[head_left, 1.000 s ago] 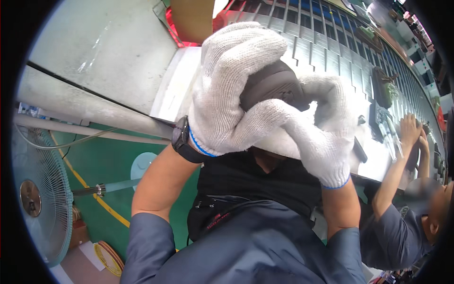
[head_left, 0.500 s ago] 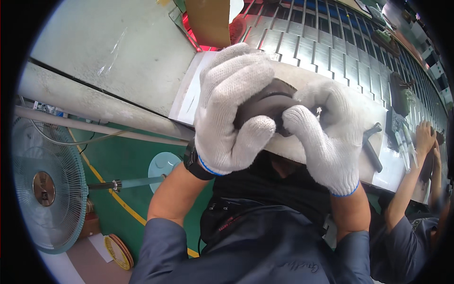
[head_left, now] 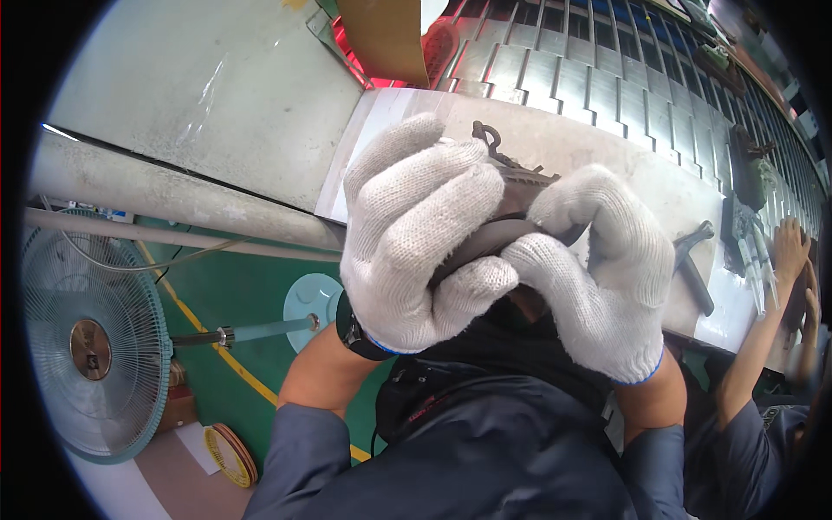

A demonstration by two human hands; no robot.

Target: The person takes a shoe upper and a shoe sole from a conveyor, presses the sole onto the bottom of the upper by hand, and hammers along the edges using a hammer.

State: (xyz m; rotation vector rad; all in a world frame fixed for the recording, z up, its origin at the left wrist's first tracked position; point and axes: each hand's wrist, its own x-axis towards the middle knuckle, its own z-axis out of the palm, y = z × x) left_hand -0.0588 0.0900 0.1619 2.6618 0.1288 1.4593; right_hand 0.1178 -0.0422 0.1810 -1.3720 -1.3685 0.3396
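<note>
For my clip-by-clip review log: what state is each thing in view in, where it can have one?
Dark brown rounded shoe: held in both hands, partly hidden.
White knit-gloved left grip: curled around it.
White knit-gloved right grip: pinching its edge.
Dark-handled long hammer: lying untouched.
Black round wristwatch: worn, left wrist.
Pale blue round wire-grille fan: running or not, cannot tell.

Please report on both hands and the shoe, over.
Left hand gripping shoe. Right hand pinching its edge. Shoe partly hidden from view. Tool lying beside right hand.
</note>
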